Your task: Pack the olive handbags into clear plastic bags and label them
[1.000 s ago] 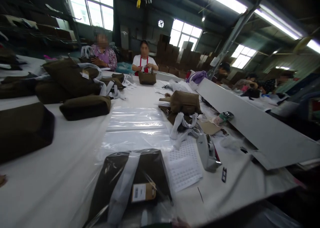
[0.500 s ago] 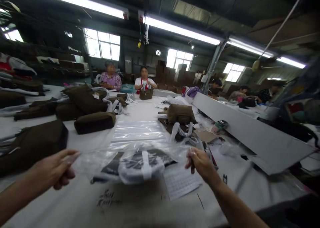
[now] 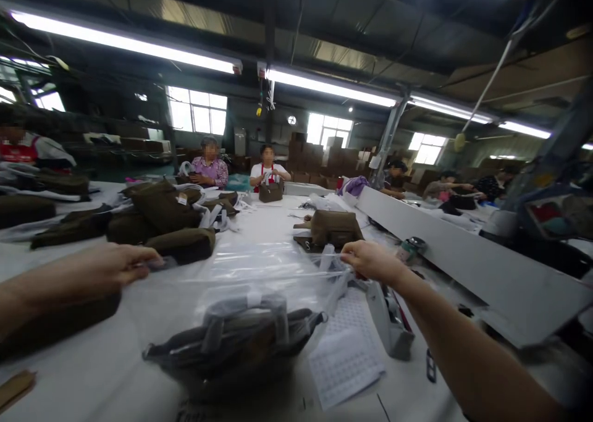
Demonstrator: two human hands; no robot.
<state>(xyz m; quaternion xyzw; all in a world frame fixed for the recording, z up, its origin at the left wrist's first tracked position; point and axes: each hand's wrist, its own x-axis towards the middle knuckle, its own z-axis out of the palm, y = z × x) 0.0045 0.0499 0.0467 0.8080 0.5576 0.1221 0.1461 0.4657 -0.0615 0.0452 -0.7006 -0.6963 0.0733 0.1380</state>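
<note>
A clear plastic bag (image 3: 185, 295) is stretched between my two hands, its upper edge pulled wide. My left hand (image 3: 120, 264) pinches one corner of it at the left. At the right, the opposite corner is pinched in my right hand (image 3: 370, 261). Inside the plastic sits a dark handbag (image 3: 241, 348), its handles wrapped in white and standing up. Beyond it, a stack of flat clear plastic bags (image 3: 259, 258) lies on the white table (image 3: 269, 224).
Brown bags (image 3: 157, 209) are piled at the left, and another brown bag (image 3: 336, 227) stands at the right. Printed sheets (image 3: 345, 360), a tape dispenser (image 3: 391, 323) and small snips (image 3: 430, 366) lie near my right arm. A long white board (image 3: 454, 261) runs along the right. Several co-workers sit beyond.
Both hands have risen with the plastic bag's edge. The handbag now sits lower and nearer me, with its handles upright. The view has tilted up a little.
</note>
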